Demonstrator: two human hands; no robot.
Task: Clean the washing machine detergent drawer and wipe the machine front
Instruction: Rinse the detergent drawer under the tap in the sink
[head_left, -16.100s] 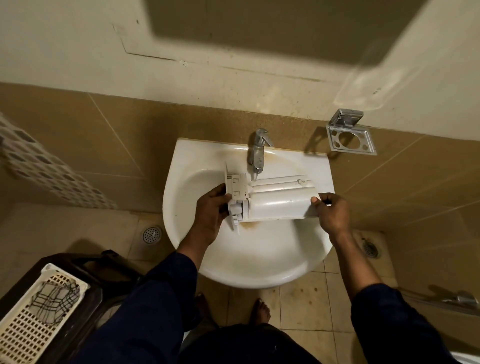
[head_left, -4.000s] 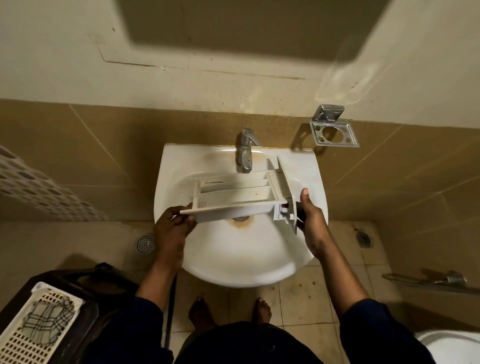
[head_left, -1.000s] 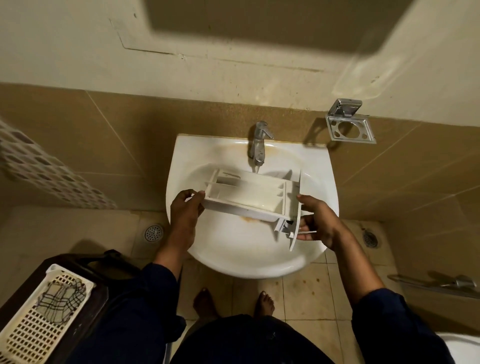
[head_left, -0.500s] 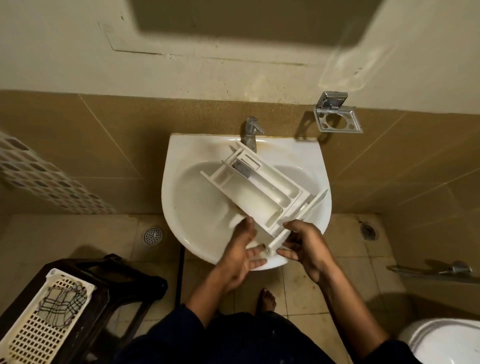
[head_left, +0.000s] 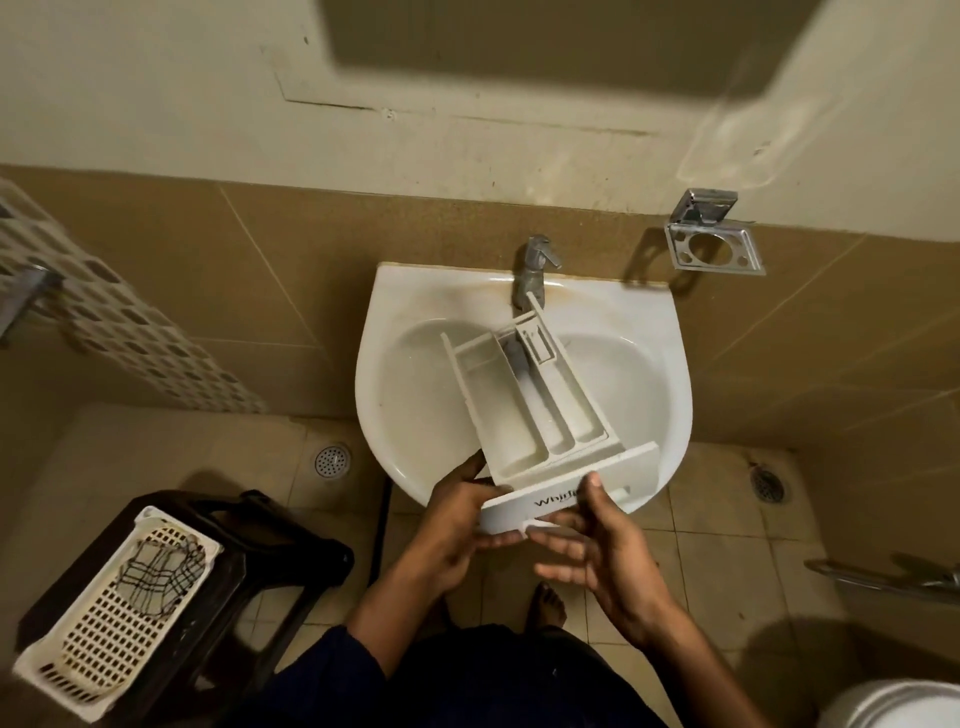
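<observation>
The left hand (head_left: 457, 525) grips the white plastic detergent drawer (head_left: 524, 410) over the white ceramic basin (head_left: 395, 395), the right hand (head_left: 602, 551) spread, seemingly just touching its front, so steady both ends and tilt it toward the metal tap (head_left: 532, 265)

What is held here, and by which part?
The detergent drawer, over the sink: the left hand grips its front panel's left end, the right hand touches the panel with straight fingers.

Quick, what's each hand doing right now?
Left hand: grips the drawer at the end of its front panel.
Right hand: open, fingers spread, thumb against the drawer's front.
</observation>
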